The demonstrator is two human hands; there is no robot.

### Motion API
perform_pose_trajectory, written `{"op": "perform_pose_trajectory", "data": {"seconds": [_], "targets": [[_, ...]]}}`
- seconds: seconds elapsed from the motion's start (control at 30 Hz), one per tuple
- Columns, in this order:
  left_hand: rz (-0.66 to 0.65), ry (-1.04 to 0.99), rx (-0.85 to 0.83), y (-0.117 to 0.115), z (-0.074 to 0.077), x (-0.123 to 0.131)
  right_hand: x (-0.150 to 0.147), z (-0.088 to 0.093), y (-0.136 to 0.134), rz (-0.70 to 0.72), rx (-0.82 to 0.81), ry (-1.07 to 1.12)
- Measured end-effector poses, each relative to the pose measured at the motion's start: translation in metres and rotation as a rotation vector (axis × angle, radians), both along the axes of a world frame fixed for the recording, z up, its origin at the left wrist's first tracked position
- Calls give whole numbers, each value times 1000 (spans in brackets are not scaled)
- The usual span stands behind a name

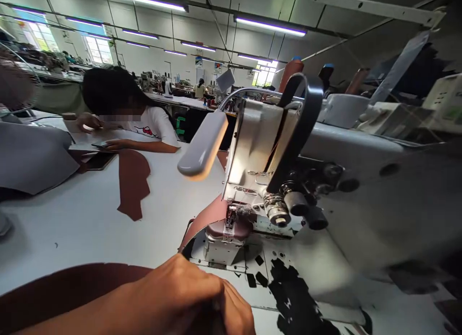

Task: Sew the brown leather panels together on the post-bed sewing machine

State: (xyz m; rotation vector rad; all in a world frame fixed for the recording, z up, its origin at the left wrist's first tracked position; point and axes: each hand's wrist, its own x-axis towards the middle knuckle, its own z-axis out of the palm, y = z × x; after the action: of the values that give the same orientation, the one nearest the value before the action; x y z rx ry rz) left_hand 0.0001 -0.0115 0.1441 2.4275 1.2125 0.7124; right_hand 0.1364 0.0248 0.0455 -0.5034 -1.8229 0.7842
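At the bottom middle, my left hand [180, 287] is closed, its fingers curled over the brown leather-like piece [97, 277] that arcs in from the left. My right hand [238, 311] sits against it, only partly in view, fingers bent; what it grips is hidden. Just beyond both hands stands a sewing machine [258, 147], with a reddish-brown strip [207, 217] running from near its presser foot [230, 217] down toward my left hand. Whether the strip and the held piece are one cannot be made out.
A lamp [204, 145] on a bendable neck hangs left of the machine head. Black scraps [296, 296] lie right of my hands. Another cut brown piece [133, 181] rests farther left. Across the table a person [155, 125] leans over, beside grey material [32, 152]. Thread spools [291, 72] stand behind.
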Motion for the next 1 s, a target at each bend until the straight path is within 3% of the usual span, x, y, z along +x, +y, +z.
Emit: {"op": "perform_pose_trajectory", "data": {"seconds": [0.13,0.2,0.27,0.37,0.43,0.53,0.63,0.77,1.0], "targets": [[135,-188,-363,34,16,-7,14,14,23,84,-260,-42],[190,-290,-518,47,20,-11,19,17,33,92,-233,-53],[246,-342,-572,57,21,-14,22,16,41,52,-181,-45],[393,-280,-558,68,17,-16,22,16,48,-32,-158,-56],[473,-225,-525,74,14,-17,20,18,53,-79,-61,-69],[538,-179,-452,78,13,-19,18,22,62,-109,146,-108],[606,-119,-347,77,19,-23,18,25,68,-96,178,-178],[515,-69,-241,77,23,-29,18,26,69,-130,199,-220],[416,-102,-185,87,18,-36,12,32,59,-284,239,-270]]}}
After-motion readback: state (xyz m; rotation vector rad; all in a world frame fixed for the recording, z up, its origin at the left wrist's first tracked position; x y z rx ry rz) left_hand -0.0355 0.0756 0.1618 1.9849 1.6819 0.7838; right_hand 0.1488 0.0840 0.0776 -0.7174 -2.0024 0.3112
